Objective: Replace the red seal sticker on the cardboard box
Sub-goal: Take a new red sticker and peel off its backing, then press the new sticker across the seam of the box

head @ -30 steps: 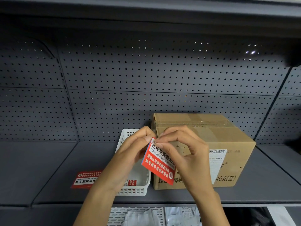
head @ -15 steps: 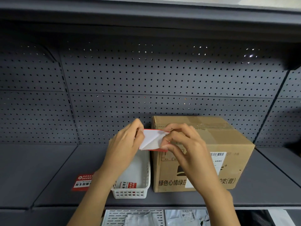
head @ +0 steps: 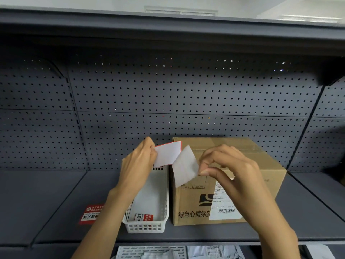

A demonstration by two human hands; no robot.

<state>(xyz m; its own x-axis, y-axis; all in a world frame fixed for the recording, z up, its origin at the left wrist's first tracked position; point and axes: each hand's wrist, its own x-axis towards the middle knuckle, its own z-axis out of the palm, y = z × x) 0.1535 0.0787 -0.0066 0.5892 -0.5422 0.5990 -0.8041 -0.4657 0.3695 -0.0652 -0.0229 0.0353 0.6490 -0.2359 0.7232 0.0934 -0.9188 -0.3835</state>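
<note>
Head view showed a dark grey metal shelf (head: pixel 46 202) with plenty of bare room on the left, up to a divider seam, and a narrower bare strip at the far right. Its front edge ran just below the items, with a lower shelf level partly seen under it. Behind stood a grey perforated back panel (head: pixel 186 94), and an upper shelf edge overhung the top. A brown taped cardboard box (head: pixel 261 165) with printed Chinese text and a white barcode label sat right of centre, close to the back panel. Just beside its left face stood a white perforated plastic basket (head: pixel 147 226) with a red-and-white sticker (head: pixel 143 217) lying inside. Another red sticker with white text (head: pixel 91 214) lay flat on the shelf left of the basket, partly hidden by the left forearm. Both hands were raised in front of the box's upper left corner. The left hand (head: pixel 138 163) had its fingers closed, pinching the red seal sticker (head: pixel 167 154), white side toward the camera, a red rim visible along its edge. The right hand (head: pixel 229 169) pinched a white backing paper (head: pixel 184 166) between thumb and forefinger, other fingers curled. The two sheets met at a lower corner and splayed apart above.
</note>
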